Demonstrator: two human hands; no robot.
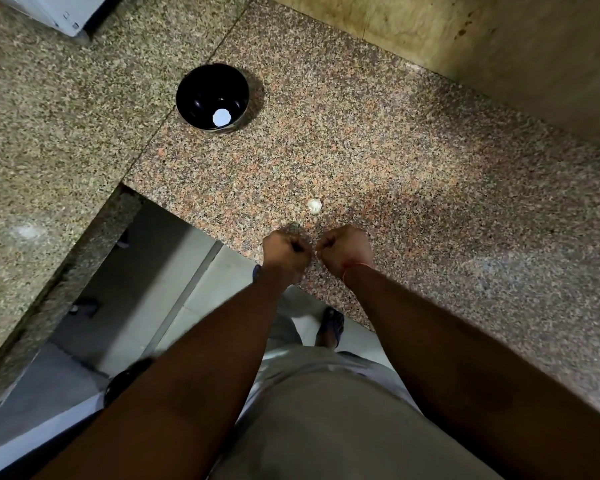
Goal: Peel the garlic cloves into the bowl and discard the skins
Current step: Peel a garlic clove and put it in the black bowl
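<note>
A black bowl (212, 97) stands on the speckled granite counter (413, 188), far from my hands. A round white spot shows inside it, and I cannot tell what it is. A small white garlic piece (314, 206) lies on the counter just beyond my hands. My left hand (284, 252) and my right hand (347, 251) are curled, knuckles up, and meet over the counter's front edge. Between their fingertips they pinch a garlic clove (317, 252), of which only a pale sliver shows.
The counter turns a corner on the left, with the floor and my foot (331, 325) below its edge. A tiled wall (499, 46) rises at the back right. The corner of a white appliance (66, 15) sits at the top left.
</note>
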